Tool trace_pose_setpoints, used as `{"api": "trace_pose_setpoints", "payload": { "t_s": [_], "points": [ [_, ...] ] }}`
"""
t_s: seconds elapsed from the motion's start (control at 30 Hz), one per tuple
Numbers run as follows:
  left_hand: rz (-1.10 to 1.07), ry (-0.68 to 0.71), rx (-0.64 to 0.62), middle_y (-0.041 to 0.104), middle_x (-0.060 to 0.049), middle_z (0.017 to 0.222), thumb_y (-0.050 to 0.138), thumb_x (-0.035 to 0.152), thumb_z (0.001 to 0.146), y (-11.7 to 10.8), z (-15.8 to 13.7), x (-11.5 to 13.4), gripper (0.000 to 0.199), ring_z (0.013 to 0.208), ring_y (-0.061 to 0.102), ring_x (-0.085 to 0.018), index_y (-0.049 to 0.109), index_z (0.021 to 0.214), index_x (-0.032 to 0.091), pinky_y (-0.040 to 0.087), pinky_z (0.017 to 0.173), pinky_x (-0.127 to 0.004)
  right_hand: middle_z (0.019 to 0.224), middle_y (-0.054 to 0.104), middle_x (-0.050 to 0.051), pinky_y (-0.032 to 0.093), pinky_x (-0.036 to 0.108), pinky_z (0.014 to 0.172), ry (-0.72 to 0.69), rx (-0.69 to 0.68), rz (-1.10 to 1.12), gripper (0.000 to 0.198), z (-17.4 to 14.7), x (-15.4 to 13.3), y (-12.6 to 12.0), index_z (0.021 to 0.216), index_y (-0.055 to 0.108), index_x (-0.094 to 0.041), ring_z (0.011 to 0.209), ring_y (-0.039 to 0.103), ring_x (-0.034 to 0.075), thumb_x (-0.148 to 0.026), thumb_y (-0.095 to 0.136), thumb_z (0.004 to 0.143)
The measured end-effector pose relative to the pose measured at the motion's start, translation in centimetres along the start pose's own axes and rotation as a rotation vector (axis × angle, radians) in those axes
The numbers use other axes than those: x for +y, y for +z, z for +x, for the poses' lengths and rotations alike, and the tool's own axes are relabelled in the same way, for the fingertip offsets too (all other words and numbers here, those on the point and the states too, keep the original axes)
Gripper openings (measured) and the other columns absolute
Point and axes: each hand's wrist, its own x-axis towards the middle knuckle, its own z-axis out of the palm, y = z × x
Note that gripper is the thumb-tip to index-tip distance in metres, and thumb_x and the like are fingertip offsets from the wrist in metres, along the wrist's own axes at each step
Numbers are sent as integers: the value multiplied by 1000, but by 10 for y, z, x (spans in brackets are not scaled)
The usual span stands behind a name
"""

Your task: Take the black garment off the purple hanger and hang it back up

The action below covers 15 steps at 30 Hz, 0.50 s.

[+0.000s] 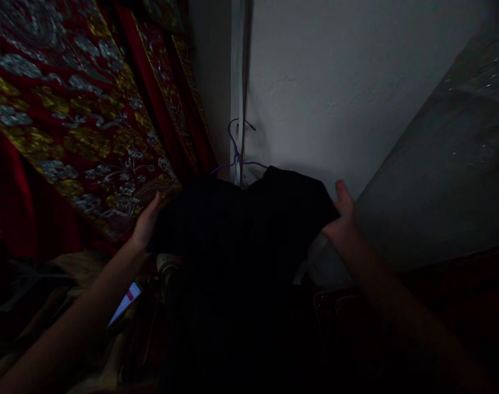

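A black short-sleeved shirt (241, 235) hangs on a thin purple hanger (234, 143), whose hook rises in front of a pale vertical strip on the wall. The left sleeve is held at its edge by my left hand (148, 223), thumb pointing up and fingers mostly hidden by the cloth. On the other side my right hand (340, 216) grips the right sleeve end, its thumb raised and its fingers behind the fabric. Between my hands the shirt is spread wide. Its lower part fades into the dark.
Red cloth with gold and silver embroidery (89, 142) hangs at the left. Below it, a lit phone (125, 302) lies beside my left forearm. A pale wall (335, 82) stands behind, with clear plastic sheeting (446, 164) at the right. Dim clutter fills the lower left.
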Motion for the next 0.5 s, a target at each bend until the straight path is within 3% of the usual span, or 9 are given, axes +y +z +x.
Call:
{"api": "trace_pose_setpoints", "payload": {
  "t_s": [0.07, 0.13, 0.23, 0.3, 0.4, 0.5],
  "points": [
    [-71, -79, -45, 74, -14, 97, 33, 76, 93, -2, -1, 3, 73, 101, 70, -33, 73, 107, 17, 58, 84, -45, 97, 69, 22, 46, 55, 92, 40, 7, 94, 89, 3, -26, -8, 110, 73, -8, 107, 63, 36, -71, 10, 96],
    [-80, -120, -52, 75, -12, 87, 39, 78, 89, 0, 2, 8, 72, 93, 71, -32, 73, 102, 16, 57, 79, -42, 104, 68, 22, 46, 56, 93, 20, 34, 141, 91, 2, -53, -7, 127, 66, -8, 108, 63, 37, -74, 14, 93],
    [132, -7, 26, 71, -5, 76, 57, 72, 84, 9, 11, 12, 57, 78, 66, -25, 70, 87, 17, 52, 69, -32, 99, 70, 18, 49, 57, 89, -10, 8, 221, 90, -9, -85, 7, 138, 59, -14, 105, 65, 39, -78, 18, 90],
    [320, 72, 54, 64, -1, 68, 65, 64, 82, 16, 15, 10, 48, 68, 59, -19, 64, 73, 17, 45, 60, -28, 91, 71, 16, 50, 56, 86, 22, -60, 282, 88, -21, -99, 19, 130, 65, -16, 102, 67, 39, -80, 21, 88],
    [443, 156, 114, 60, 0, 68, 62, 52, 86, 26, 17, 5, 37, 66, 54, -17, 62, 73, 17, 41, 60, -27, 83, 72, 15, 53, 53, 83, 112, -273, 374, 82, -36, -108, 31, 104, 75, -16, 99, 69, 39, -83, 32, 84],
    [449, 341, 241, 66, -3, 90, 54, 41, 91, 32, 12, 1, 26, 86, 60, -20, 64, 95, 18, 47, 80, -30, 84, 75, 17, 55, 52, 83, 192, -649, 476, 76, -41, -97, 41, 84, 75, -15, 95, 72, 38, -83, 41, 82]
  ]
}}
